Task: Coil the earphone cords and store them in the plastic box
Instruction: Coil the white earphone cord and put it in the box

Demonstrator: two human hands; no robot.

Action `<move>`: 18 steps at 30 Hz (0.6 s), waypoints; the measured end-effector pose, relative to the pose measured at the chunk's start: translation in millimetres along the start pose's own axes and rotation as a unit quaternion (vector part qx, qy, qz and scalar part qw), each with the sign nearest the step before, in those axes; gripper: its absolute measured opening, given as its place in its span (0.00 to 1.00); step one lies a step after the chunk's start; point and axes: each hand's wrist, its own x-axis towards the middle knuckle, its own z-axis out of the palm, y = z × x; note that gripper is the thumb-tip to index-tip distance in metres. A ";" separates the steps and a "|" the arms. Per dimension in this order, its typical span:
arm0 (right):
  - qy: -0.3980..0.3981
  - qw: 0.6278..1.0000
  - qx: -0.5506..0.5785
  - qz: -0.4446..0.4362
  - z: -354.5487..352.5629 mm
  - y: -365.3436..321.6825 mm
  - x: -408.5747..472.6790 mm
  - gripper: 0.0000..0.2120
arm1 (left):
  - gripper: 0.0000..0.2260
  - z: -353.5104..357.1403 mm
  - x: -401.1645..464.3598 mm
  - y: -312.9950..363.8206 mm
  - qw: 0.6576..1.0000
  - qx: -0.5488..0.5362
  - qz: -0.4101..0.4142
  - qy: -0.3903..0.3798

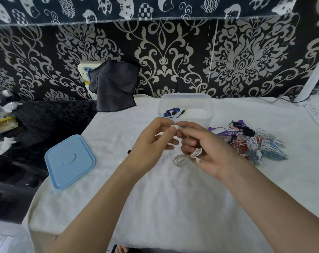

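Observation:
A white earphone cord (184, 157) hangs in a coiled bundle from my right hand (208, 148), whose fingers curl round it. My left hand (153, 141) pinches the white earbud end (174, 127) just in front of the box. The clear plastic box (186, 102) stands open behind my hands, with a coiled blue earphone (170, 112) lying inside. A tangled pile of earphones (253, 141) in purple, black, red, white and blue lies on the white towel to the right.
The box's light blue lid (70, 161) lies flat near the table's left edge. A dark grey cloth (114, 86) hangs at the back over a power strip (85, 69). Crumpled tissues and packets (3, 123) sit on the dark surface at far left.

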 end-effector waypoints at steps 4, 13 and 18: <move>-0.026 0.999 0.015 0.010 -1.2 -3.2 -0.9 0.05 | 0.08 -2.9 0.6 1.6 0.999 -0.042 0.013 -0.005; -0.093 0.995 0.005 0.031 0.8 -6.1 -6.7 0.05 | 0.06 -13.1 -2.7 3.7 0.988 -0.142 0.001 -0.066; -0.111 0.993 0.016 0.028 5.5 -3.7 -8.7 0.05 | 0.05 -15.8 -5.0 3.8 0.990 -0.130 0.026 -0.050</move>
